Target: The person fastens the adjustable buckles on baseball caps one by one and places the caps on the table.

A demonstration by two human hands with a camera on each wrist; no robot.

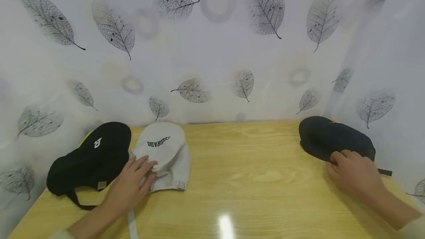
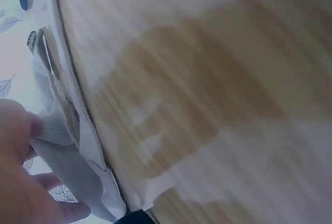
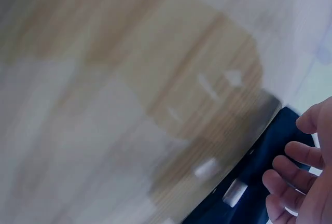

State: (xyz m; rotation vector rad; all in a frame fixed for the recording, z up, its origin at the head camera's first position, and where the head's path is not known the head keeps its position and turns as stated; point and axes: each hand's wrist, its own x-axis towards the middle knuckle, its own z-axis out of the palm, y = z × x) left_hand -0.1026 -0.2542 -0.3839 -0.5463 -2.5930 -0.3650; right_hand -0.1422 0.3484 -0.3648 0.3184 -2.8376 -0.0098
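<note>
Three caps lie along the far part of the wooden counter (image 1: 239, 165), two at the left and one at the right, with a leaf-print curtain (image 1: 216, 54) behind. We note the governing relation first: each hand meets a different cap, the left hand (image 1: 129, 185) the white cap (image 1: 167, 139) and the right hand (image 1: 356, 174) the navy cap (image 1: 332, 137), with a broad stretch of counter between. The white cap lies just beyond the left hand and toward its right, its longer axis running roughly from the curtain toward us. The navy cap lies just beyond the right hand and toward its left, its long axis slanting from far left to near right. Of the hands, we see the left with fingers spread and resting on the white cap, the right with fingers loosely bent and parted against the near edge of the navy cap; neither shows a firm hold in our views. The black cap (image 1: 99, 154), nearer the left hand, sits directly left of the white one, its long axis slanting from near left to far right, its strap (image 1: 78, 202) trailing on the counter. We observe a pale strap (image 1: 132, 226) below the left hand and a dark strap (image 1: 385, 172) beyond the right. As for containers, we can make out none.
</note>
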